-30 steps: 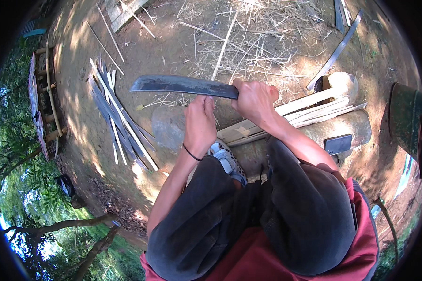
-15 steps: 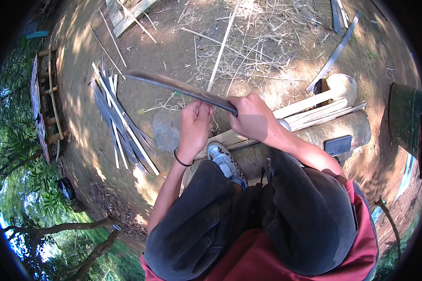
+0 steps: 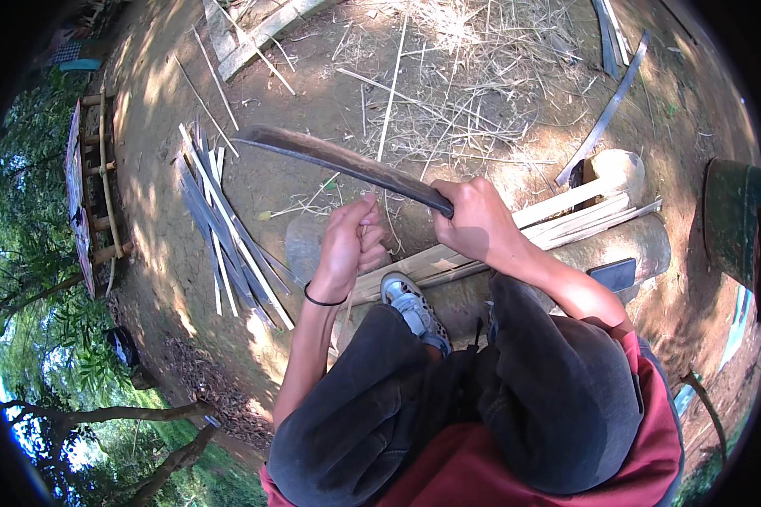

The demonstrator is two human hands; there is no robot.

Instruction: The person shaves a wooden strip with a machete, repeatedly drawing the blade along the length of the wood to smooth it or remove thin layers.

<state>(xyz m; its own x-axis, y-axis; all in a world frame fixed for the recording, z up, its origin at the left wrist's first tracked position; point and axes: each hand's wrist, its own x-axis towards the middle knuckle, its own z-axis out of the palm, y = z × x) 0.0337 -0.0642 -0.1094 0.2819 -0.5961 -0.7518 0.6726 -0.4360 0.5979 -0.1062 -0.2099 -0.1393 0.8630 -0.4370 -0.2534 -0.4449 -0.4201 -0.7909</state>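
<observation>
My right hand (image 3: 475,215) is closed round the handle end of a machete (image 3: 338,165), its long dark blade reaching up and to the left. My left hand (image 3: 351,241), a black band at its wrist, is closed in a pinch just below the blade, not touching it. From that hand a thin pale bamboo strip (image 3: 393,93) seems to run upward, passing behind the blade. The fingers hide where it is gripped. Under my hands, a log (image 3: 600,241) lies crosswise with split bamboo pieces (image 3: 575,207) along it; my shoe (image 3: 410,308) is beside them.
A bundle of dark and pale strips (image 3: 228,228) lies on the ground at left. Thin shavings (image 3: 482,101) are scattered ahead. A phone (image 3: 613,275) rests on the log at right. A curved dark strip (image 3: 609,110) lies far right, and a dark green container (image 3: 731,215) stands at the right edge.
My right hand and the machete have shifted right and slightly down, opening a gap from my left hand. The top of the thin strip has swung left, standing more upright.
</observation>
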